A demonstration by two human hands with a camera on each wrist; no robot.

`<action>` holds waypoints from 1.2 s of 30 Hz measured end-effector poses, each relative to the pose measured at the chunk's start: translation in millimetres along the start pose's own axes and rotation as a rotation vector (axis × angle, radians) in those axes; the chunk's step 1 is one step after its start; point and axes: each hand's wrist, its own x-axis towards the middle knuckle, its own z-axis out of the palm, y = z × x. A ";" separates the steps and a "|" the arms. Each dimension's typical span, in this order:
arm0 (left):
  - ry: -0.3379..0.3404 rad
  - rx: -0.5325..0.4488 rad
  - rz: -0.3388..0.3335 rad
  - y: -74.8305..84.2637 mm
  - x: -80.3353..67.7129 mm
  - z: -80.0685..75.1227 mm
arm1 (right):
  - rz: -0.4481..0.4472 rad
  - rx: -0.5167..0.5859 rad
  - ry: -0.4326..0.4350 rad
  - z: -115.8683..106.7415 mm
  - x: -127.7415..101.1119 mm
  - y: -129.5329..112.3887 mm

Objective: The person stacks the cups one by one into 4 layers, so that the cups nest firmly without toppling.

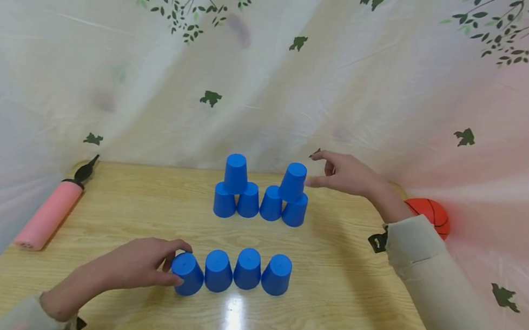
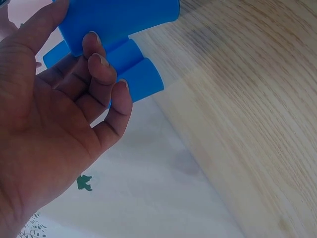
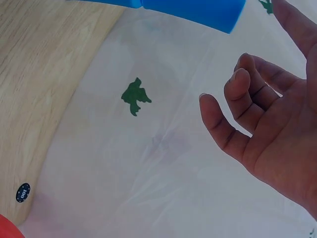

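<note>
Tilted blue cup (image 1: 187, 273), lower centre: gripped by the left hand (image 1: 135, 266). Right hand (image 1: 346, 173), fingers loosely spread, nothing held, beside the upper cup (image 1: 293, 181).

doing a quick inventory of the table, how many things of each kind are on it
Blue plastic cups, upside down: 10 (4 in the near row, 6 in the far stacks)
Pink cylindrical hand pump with black nozzle: 1
Orange rubber basketball: 1
Total: 12

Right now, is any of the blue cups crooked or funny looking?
Yes. The leftmost cup in the front row leans over, gripped by the left hand, while its three neighbours stand straight. The back stacks look tidy. The right hand is beside them.
</note>
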 end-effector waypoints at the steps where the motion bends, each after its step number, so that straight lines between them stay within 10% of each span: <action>1: 0.001 0.001 0.000 0.3 0.0 -0.2 | -0.002 0.000 0.005 -0.7 -3.1 -0.2; 19: 0.027 0.046 0.015 -1.8 -3.3 -9.0 | -0.118 -0.081 0.096 15.2 -76.5 -31.2; 36: 0.128 0.137 0.029 8.1 -6.6 -38.4 | -0.165 -0.097 -0.191 91.5 -88.7 -40.9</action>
